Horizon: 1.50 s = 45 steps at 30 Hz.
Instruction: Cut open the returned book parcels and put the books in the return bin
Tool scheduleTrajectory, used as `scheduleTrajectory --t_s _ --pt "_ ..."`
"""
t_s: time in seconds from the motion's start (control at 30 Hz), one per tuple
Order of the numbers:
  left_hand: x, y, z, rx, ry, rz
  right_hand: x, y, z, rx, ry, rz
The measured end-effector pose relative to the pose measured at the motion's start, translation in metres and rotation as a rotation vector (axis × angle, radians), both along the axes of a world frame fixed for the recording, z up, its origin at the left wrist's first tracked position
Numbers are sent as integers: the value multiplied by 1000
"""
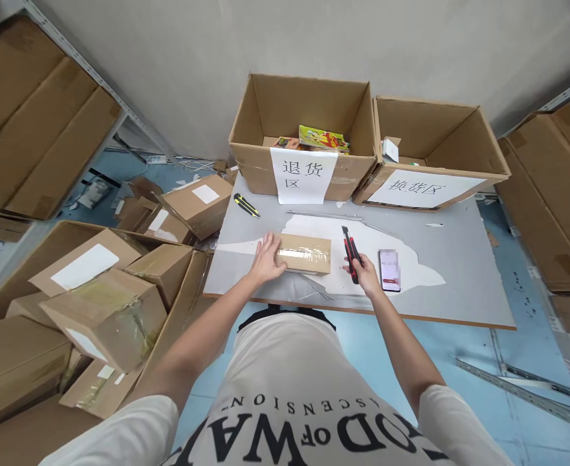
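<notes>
A small taped cardboard box (305,249) lies on the table near its front edge. My left hand (266,257) grips the left end of this box, thumb toward the near side and fingers toward the far side. To the right of the box, my right hand (365,274) is closed round a red and black utility knife (351,254), whose tip points away from me. A phone (389,270) with a lit screen lies just right of that hand. At the table's back left rests a yellow and black utility knife (246,205).
Two large open boxes with paper signs, a left one (250,169) holding colourful packages and a right one (488,173), stand along the table's back. A big carton (187,285) full of parcels is at my left. Shelves with cartons (551,194) flank both sides.
</notes>
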<state>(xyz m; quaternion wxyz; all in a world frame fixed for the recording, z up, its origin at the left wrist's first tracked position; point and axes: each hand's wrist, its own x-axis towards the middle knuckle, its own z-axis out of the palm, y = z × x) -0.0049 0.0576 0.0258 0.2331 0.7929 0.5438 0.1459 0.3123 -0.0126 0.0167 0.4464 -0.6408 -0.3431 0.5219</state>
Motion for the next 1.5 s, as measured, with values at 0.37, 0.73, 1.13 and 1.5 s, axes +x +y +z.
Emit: scheduleTrajectory --t_s 0.37,0.73,1.13,1.5 --pt "26 29 -3 50 249 -330 -21 -43 -17 -103 72 52" --pt "26 26 -2 41 235 -296 -19 -45 -14 -174 62 124" --pt "24 25 -6 48 169 -284 6 -47 -1 -263 -1 284" --pt "23 26 -8 27 179 -283 6 -75 4 -319 -20 437"
